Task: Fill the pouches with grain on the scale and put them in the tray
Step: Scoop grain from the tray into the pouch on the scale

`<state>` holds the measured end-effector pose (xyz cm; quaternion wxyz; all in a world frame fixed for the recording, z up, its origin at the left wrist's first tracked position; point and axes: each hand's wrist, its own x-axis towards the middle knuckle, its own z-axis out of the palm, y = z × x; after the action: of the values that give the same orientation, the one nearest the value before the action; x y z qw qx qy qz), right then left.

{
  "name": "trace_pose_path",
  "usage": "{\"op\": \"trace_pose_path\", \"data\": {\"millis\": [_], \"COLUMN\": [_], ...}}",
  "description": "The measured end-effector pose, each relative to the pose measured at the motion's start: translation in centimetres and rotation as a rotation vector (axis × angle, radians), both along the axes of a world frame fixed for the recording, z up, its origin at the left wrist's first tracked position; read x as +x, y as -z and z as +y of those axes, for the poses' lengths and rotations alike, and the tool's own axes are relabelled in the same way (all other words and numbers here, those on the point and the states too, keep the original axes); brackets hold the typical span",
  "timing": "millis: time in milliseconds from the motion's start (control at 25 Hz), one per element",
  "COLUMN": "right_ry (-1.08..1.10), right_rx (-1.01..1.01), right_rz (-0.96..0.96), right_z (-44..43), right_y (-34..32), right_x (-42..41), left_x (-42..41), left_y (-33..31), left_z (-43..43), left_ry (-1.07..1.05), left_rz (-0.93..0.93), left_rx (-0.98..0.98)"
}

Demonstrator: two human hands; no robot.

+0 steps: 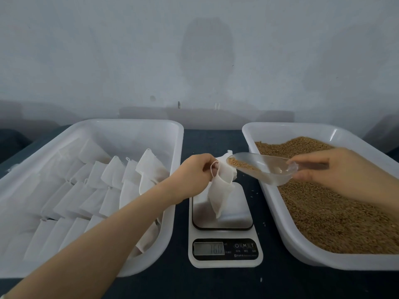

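While rows of small white pouches are already lying in the white plastic tray at left, one white fabric drawstring pouch is hanging over the white digital scale. Left hand is pinching its mouth open; right hand is gripping a clear plastic scoop, tipping brown grain at that mouth. Filling is seemingly only beginning; weighing and traying are remaining.

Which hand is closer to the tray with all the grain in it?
The right hand. It is over the grain tray, holding the scoop. The left hand is off to that tray's left, above the scale, holding a pouch.
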<state>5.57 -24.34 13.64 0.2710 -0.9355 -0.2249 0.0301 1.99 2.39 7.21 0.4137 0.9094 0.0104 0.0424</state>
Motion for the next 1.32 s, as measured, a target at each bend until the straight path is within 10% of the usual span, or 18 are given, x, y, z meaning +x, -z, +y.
{"op": "trace_pose_path", "data": {"millis": [360, 760, 1320], "right_ry": [0.316, 0.382, 0.385], "right_rx": [-0.129, -0.413, -0.321], "right_rz": [-0.066, 0.077, 0.052], "right_z": [-1.6, -0.2, -0.9], "right_y": [3.9, 6.6, 7.3], "right_x": [2.1, 3.3, 3.1], "left_x": [0.1, -0.1, 0.0], "left_y": [0.3, 0.6, 1.0], "left_z": [0.1, 0.0, 0.2], "left_ry": [-0.125, 0.005, 0.072], "left_rz": [0.041, 0.144, 0.09], "left_rx": [-0.306, -0.058, 0.018]}}
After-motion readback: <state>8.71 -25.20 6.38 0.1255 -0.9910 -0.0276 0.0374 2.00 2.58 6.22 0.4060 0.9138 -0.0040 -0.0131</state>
